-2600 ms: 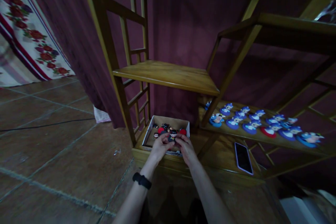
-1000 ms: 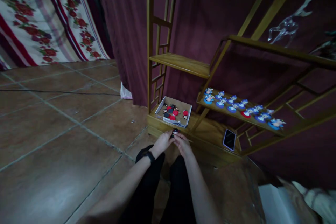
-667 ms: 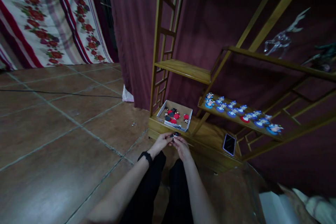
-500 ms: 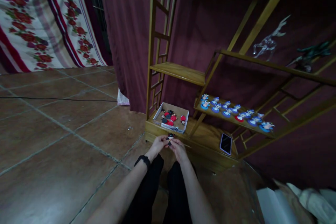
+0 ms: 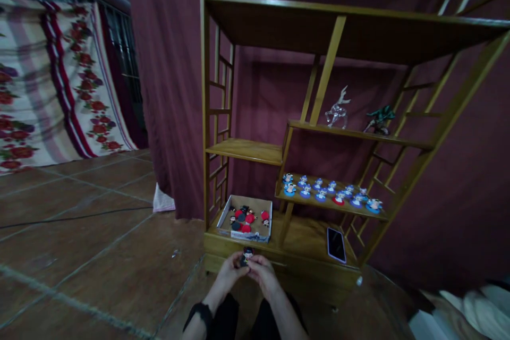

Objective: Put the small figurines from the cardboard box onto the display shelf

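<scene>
Holding one small black-and-red figurine (image 5: 247, 255) between both hands: left hand (image 5: 232, 273) and right hand (image 5: 262, 274) are closed on it at the fingertips, low centre, just near of the bottom shelf (image 5: 306, 231).

Progress, as I read it:
- One piece is out of the cardboard box (image 5: 244, 236).
- Loose red and black figurines (image 5: 242, 218) lie in the box, on the left of the bottom shelf, just far of the hands. That lot looks unsorted.
- Blue figurines (image 5: 326, 191) sit in rows one shelf up on the right and look placed.

Around:
- Floral cloth (image 5: 59, 90) hangs far left.
- A cable (image 5: 71, 218) runs across the floor.
- A maroon curtain (image 5: 171, 90) hangs behind the wooden rack (image 5: 206, 117).
- A phone (image 5: 336, 244) lies flat right of the box.
- A glass deer (image 5: 338, 109) and a green figure (image 5: 379, 118) stand higher up on the right.

Nothing sits between the hands and the box. A rack upright stands between the box and the phone.
</scene>
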`<action>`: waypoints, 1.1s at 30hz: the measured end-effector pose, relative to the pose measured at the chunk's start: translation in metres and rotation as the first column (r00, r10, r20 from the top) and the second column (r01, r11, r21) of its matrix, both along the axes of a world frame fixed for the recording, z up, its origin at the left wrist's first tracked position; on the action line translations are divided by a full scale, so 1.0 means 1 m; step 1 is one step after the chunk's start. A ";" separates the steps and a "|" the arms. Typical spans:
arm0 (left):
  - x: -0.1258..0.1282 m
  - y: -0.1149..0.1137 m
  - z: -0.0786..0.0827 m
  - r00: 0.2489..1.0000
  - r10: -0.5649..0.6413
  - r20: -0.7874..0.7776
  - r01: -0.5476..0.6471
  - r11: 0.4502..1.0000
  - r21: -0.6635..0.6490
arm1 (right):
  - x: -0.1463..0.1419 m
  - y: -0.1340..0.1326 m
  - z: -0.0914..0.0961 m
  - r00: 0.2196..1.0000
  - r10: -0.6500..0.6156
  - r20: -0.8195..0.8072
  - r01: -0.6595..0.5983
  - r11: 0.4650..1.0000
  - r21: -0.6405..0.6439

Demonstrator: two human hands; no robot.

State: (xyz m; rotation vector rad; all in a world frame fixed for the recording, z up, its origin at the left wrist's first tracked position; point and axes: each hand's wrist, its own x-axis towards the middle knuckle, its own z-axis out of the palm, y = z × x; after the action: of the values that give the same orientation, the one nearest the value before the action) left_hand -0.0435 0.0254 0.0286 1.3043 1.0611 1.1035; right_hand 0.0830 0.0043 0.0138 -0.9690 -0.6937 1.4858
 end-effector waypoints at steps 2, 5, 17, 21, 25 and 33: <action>0.002 -0.004 0.006 0.996 0.025 -0.085 -0.020 0.998 0.058 | 0.000 -0.002 0.003 1.000 0.001 -0.005 -0.001 1.000 0.002; 0.005 -0.008 0.010 0.984 0.070 -0.165 -0.053 0.993 0.107 | -0.001 -0.004 0.006 1.000 0.012 -0.027 -0.011 1.000 0.003; -0.011 0.009 0.078 0.976 0.195 -0.101 -0.170 0.962 0.214 | 0.015 -0.001 0.004 0.995 -0.040 -0.092 0.036 0.999 -0.038; -0.004 0.028 0.176 0.989 0.131 -0.061 -0.097 0.913 0.397 | 0.019 0.003 0.000 0.995 -0.029 -0.099 0.023 0.998 -0.058; 0.018 0.056 0.263 0.996 0.092 0.005 -0.082 0.860 0.503 | 0.019 0.001 0.001 0.995 -0.022 -0.097 0.020 0.999 -0.025; 0.075 0.139 0.338 0.997 0.078 -0.014 -0.064 0.890 0.451 | 0.027 0.004 0.005 0.997 -0.027 -0.076 0.021 0.996 -0.082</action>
State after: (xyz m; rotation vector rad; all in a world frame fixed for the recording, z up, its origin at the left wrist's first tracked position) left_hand 0.0317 0.1649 0.3663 1.6607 0.9089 1.4483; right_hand 0.1104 0.0080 0.0192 -0.9729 -0.5682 1.5318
